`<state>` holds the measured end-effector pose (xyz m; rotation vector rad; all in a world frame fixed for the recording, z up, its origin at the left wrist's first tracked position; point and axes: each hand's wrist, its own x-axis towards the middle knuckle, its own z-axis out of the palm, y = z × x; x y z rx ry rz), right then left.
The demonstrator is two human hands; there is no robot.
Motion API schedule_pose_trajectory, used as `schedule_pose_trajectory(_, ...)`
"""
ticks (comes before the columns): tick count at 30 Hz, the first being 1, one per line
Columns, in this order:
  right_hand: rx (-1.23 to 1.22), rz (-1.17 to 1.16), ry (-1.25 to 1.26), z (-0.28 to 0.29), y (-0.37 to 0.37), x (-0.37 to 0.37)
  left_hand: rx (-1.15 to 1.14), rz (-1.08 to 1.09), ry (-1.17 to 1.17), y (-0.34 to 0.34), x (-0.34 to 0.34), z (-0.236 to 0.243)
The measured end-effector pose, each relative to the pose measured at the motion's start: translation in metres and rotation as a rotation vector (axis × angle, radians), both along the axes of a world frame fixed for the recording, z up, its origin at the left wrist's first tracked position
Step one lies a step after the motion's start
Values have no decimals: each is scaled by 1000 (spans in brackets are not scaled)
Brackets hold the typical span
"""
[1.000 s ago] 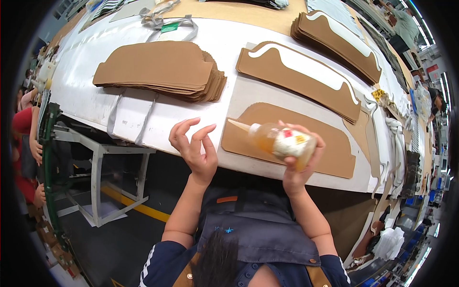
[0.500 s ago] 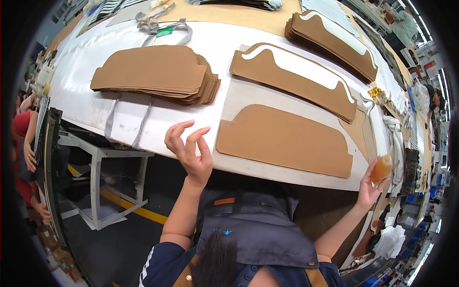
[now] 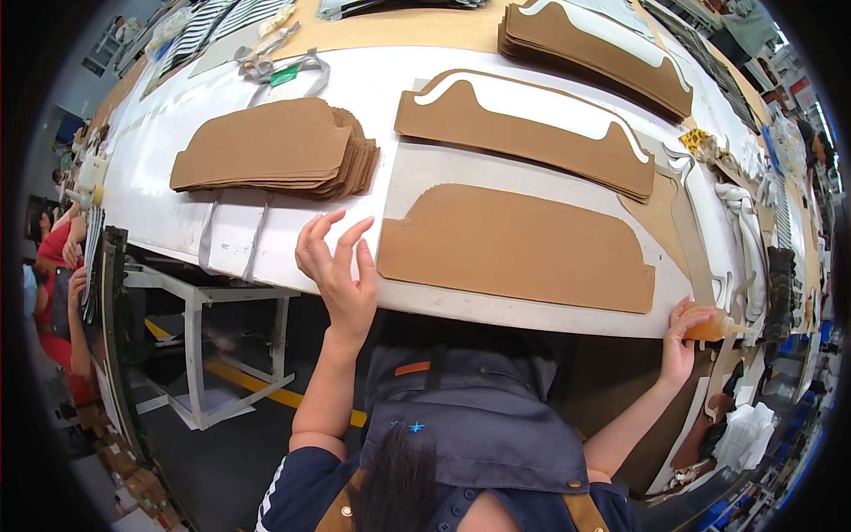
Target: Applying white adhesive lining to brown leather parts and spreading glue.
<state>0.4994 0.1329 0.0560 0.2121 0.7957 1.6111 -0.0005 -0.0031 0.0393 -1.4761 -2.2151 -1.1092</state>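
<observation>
My right hand (image 3: 681,344) grips a squeeze bottle (image 3: 706,325) of amber liquid at the table's right front edge. The bottle is tilted on its side, its thin nozzle pointing right. Raised above the front edge, my left hand (image 3: 339,270) holds nothing, its fingers apart and curved. Between my hands a single brown shaped panel (image 3: 523,244) lies flat on a grey board (image 3: 461,168). Behind it rests a stack of brown panels (image 3: 523,124) topped with a white curved strip (image 3: 541,99). Left of these is another brown stack (image 3: 266,146), its edges fanned out.
A third brown stack with a white strip (image 3: 589,66) sits at the far right. Grey straps (image 3: 310,75) lie at the back left. White strips (image 3: 740,222) crowd the right side. Below the table's left edge stands a white metal frame (image 3: 197,355). Another person's red clothing (image 3: 55,257) shows far left.
The bottle has turned from upright to lying sideways in my right hand, which has moved slightly lower and left. My left hand has shifted a little left, still open.
</observation>
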Motion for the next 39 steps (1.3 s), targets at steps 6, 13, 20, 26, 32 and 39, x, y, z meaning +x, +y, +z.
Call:
schedule_pose_trajectory(6,376,-17,-881,-18,-39,-46,-256,-160,111,28,30,20)
schedule_pose_trajectory(13,587,-550,-2751,-34,-33,-87,-365,-238,106,51,44,8)
schedule_pose_trajectory(20,638,-555,-2832,-56,-25,-105,-462,-211,89,52,42,11)
schedule_pose_trajectory(26,608,-563,-2864,-54,-28,-106,-519,-203,95,54,42,11)
schedule_pose_trajectory(32,682,-544,-2883,-56,-31,-97,-526,-214,96,54,42,10)
schedule_pose_trajectory(39,707,-663,-2862,-51,-23,-109,-505,-212,127,56,43,13)
